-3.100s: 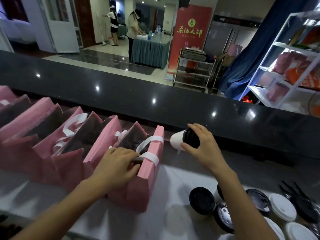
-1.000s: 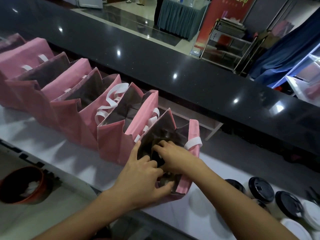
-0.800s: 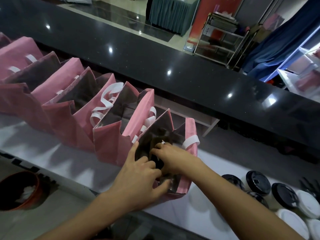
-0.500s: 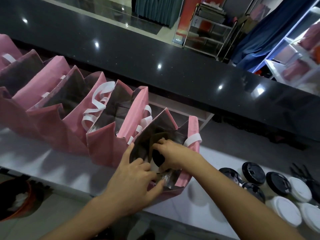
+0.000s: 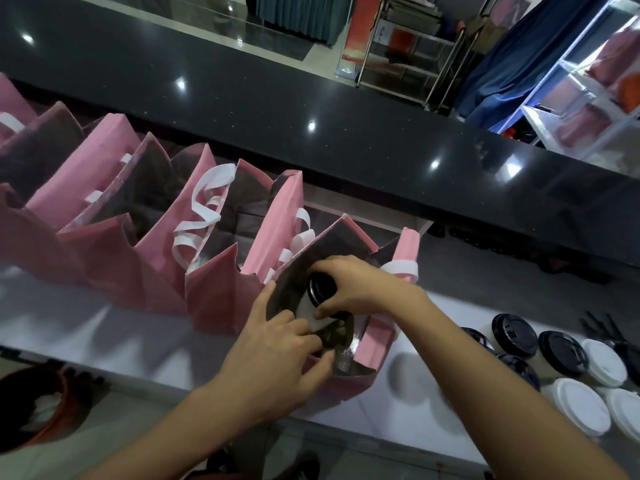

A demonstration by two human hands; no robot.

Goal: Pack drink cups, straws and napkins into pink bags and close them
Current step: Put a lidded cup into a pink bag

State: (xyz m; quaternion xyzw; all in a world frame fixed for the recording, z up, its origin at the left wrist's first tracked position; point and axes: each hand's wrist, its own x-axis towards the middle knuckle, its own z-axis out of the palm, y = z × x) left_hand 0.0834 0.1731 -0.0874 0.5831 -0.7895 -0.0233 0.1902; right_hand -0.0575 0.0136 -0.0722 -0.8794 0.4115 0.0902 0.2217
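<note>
A row of open pink bags (image 5: 114, 258) with white handles stands on the white counter (image 5: 114, 344). My right hand (image 5: 349, 282) reaches into the rightmost pink bag (image 5: 375, 344) and grips a white drink cup with a black lid (image 5: 320, 289), tilted on its side inside the bag. My left hand (image 5: 277, 355) holds the near rim of that bag, fingers curled over its edge. More lidded cups (image 5: 561, 355), black-lidded and white-lidded, stand at the right of the counter.
A dark raised counter ledge (image 5: 346, 133) runs behind the bags. A red-brown bin (image 5: 45, 410) sits below at the lower left. Black items (image 5: 606, 330) lie at the far right by the cups. Shelves with pink bags stand at the upper right.
My right hand carried the cup from above the counter into the rightmost bag. My left hand stayed on that bag's rim. The cup now sits a little higher in the opening.
</note>
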